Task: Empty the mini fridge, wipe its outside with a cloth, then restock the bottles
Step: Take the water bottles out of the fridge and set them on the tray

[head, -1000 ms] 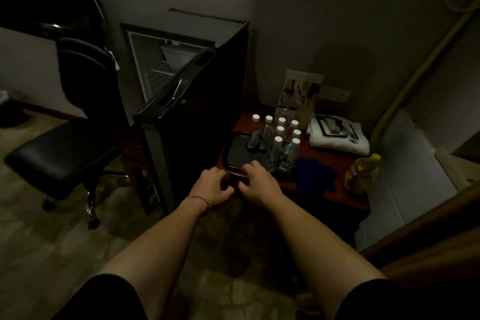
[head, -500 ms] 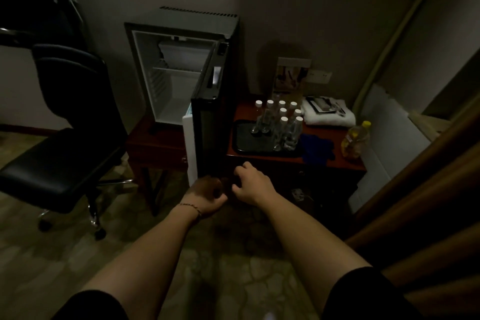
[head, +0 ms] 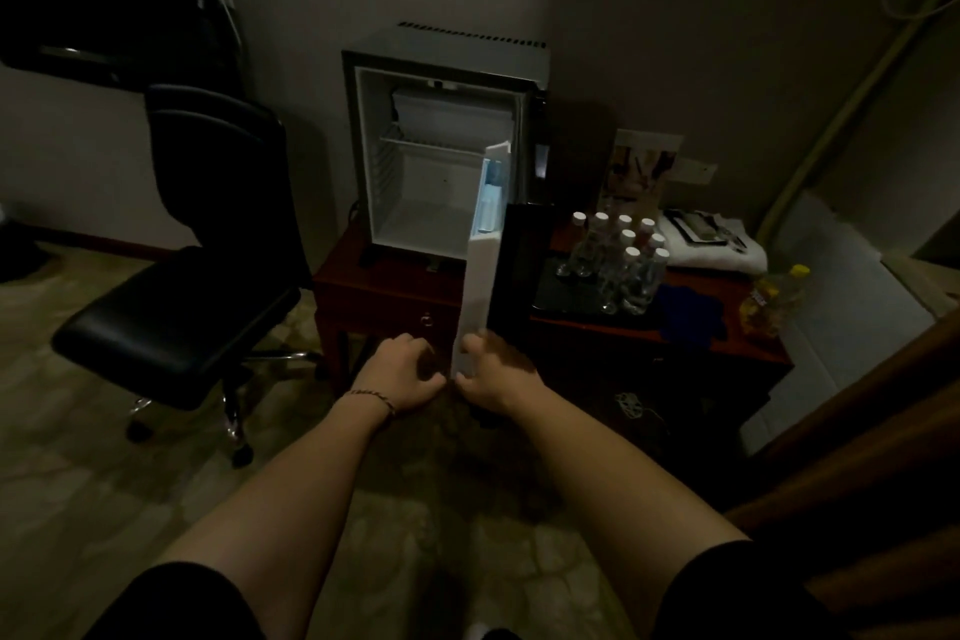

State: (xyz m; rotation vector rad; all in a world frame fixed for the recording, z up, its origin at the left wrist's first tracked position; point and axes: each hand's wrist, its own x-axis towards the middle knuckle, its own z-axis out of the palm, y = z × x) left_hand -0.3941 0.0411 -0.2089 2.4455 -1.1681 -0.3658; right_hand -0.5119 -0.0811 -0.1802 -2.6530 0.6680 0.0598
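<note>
- A black office chair (head: 176, 276) stands at the far left on the patterned floor, beside the dark wooden counter (head: 384, 286).
- The mini fridge (head: 441, 146) sits on the left part of the counter with its cabinet open; the white interior shows a wire shelf and no bottles on it.
- The left hand (head: 402, 372), with a thin bracelet at the wrist, hangs just left of the door's lower edge, fingers curled loosely and gripping nothing.
- The fridge door (head: 483, 270) swings out toward the camera, edge-on, its white inner lining facing left.
- The right hand (head: 493, 372) is at the bottom corner of the door, fingers bent against it; whether it grips the edge I cannot tell.
- Right of the door, a group of clear water bottles (head: 623, 260) with white caps stands on a black tray (head: 561, 296) on the counter.
- A blue cloth (head: 691, 317) lies just right of the tray.
- A folded white towel (head: 711, 250) lies behind it.
- A yellow-capped bottle (head: 771, 301) stands at the counter's right end.
</note>
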